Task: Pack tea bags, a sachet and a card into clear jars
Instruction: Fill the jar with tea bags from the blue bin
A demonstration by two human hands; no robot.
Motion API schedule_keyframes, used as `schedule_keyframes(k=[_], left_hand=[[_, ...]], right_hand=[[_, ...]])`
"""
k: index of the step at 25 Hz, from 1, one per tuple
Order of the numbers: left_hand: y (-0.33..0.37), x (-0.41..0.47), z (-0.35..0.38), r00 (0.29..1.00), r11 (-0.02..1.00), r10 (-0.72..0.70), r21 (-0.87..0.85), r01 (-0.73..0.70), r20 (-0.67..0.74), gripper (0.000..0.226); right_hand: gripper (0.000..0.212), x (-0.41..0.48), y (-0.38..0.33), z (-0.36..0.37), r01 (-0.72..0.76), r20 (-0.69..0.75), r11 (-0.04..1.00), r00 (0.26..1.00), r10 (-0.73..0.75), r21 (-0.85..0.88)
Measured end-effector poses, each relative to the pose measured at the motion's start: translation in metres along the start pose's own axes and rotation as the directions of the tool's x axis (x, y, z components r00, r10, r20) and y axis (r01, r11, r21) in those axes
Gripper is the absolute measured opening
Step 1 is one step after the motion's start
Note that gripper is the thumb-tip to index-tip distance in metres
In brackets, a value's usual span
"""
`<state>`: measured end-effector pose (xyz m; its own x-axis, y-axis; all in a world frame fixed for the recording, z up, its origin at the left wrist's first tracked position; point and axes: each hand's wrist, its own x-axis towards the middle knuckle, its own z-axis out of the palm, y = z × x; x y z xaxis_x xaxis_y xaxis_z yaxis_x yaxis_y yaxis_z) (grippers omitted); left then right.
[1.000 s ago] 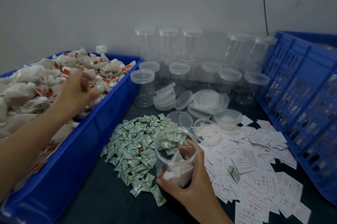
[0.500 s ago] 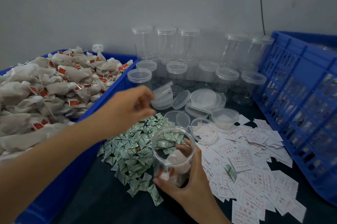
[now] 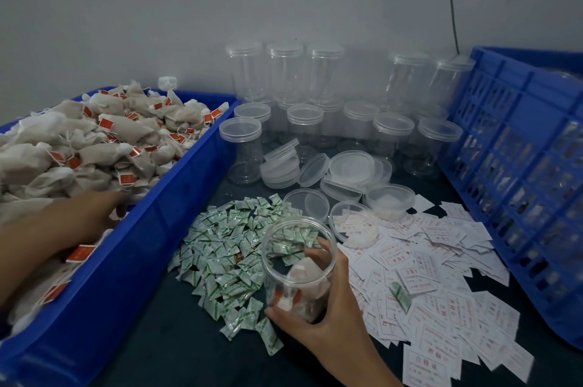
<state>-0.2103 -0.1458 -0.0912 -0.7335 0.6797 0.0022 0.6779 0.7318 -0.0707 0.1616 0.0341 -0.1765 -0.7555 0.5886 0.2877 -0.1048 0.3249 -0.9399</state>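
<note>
the jar [image 3: 296,248] stands near the front edge of the desk [image 3: 176,339], about the middle, between the sachets [image 3: 227,248] and the cards [image 3: 441,276]. it has no lid, and a few tea bags lie in its bottom. the right hand [image 3: 325,320] grips it round the lower wall, with the thumb on the near side and the fingers behind.

the left hand [image 3: 91,222] lies on the tea bags [image 3: 94,147] in the bin [image 3: 151,248] along the left edge. it is blurred, so i cannot tell if the fingers pinch a bag or only touch the heap.

the bags look soft and very light, like small cloth pouches, each with a thread and a red tag. i think it is better to take one by its body. a pull on the tag may drag the neighbour bags with it.

the jar seems to be thin, smooth plastic. it is probably light and easy to tip while nearly empty, so a low grip round the wall suits it.

the sachets look glossy and maybe slippery, so pinch one by its edge. the cards are thin paper and lie flat, one over another. to lift a corner or slide one card free is probably easiest.
</note>
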Motion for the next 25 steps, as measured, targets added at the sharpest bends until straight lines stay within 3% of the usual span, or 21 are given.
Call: schedule_keyframes(k=[2,6,8,10,11,13,14,16,20,22,25], left_hand=[[0.013,-0.007,-0.012,0.995,0.994,-0.050,-0.104,0.040,-0.090,0.023],[0.039,-0.020,-0.037,0.924,0.965,-0.018,-0.248,-0.084,-0.381,0.025],[0.047,-0.021,-0.044,0.886,0.957,0.065,-0.222,-0.186,-0.459,0.024],[0.045,-0.016,-0.046,0.878,0.976,0.062,-0.156,-0.153,-0.474,0.023],[0.039,-0.008,-0.043,0.907,0.992,0.040,-0.095,-0.088,-0.419,0.019],[0.032,-0.001,-0.035,0.992,0.994,-0.060,0.084,0.069,-0.110,0.022],[0.030,0.000,-0.028,0.991,0.985,-0.113,0.141,0.102,0.076,0.022],[0.027,-0.002,-0.017,0.972,0.992,-0.117,0.070,0.105,0.206,0.018],[0.027,-0.011,-0.018,0.975,0.883,-0.173,-0.460,0.091,-0.140,0.010],[0.030,-0.012,-0.028,0.936,0.883,-0.170,-0.469,0.006,-0.309,0.012],[0.047,-0.019,-0.046,0.897,0.848,-0.131,-0.517,-0.120,-0.423,0.015]], right_hand=[[0.101,0.001,-0.001,-0.001,-0.006,0.007,1.000,1.000,0.006,0.007],[0.097,0.002,-0.002,-0.001,-0.012,0.012,1.000,1.000,0.012,0.014],[0.098,0.002,-0.001,-0.001,-0.008,0.009,1.000,1.000,0.008,0.005],[0.100,0.001,-0.001,-0.001,-0.009,0.010,1.000,1.000,0.009,-0.003],[0.101,0.001,-0.001,-0.001,-0.009,0.013,1.000,1.000,0.009,-0.003],[0.100,0.002,-0.001,-0.001,-0.003,0.015,1.000,1.000,0.003,-0.004],[0.099,0.002,-0.002,-0.001,0.001,0.013,1.000,1.000,-0.001,-0.001],[0.100,0.002,-0.004,-0.001,0.004,0.013,1.000,1.000,-0.004,0.005],[0.102,0.002,-0.003,-0.001,-0.007,0.015,1.000,1.000,0.007,0.016],[0.101,0.001,-0.001,-0.001,-0.006,0.018,1.000,1.000,0.006,0.017],[0.102,0.002,0.000,-0.001,0.003,0.013,1.000,1.000,-0.004,0.024]])
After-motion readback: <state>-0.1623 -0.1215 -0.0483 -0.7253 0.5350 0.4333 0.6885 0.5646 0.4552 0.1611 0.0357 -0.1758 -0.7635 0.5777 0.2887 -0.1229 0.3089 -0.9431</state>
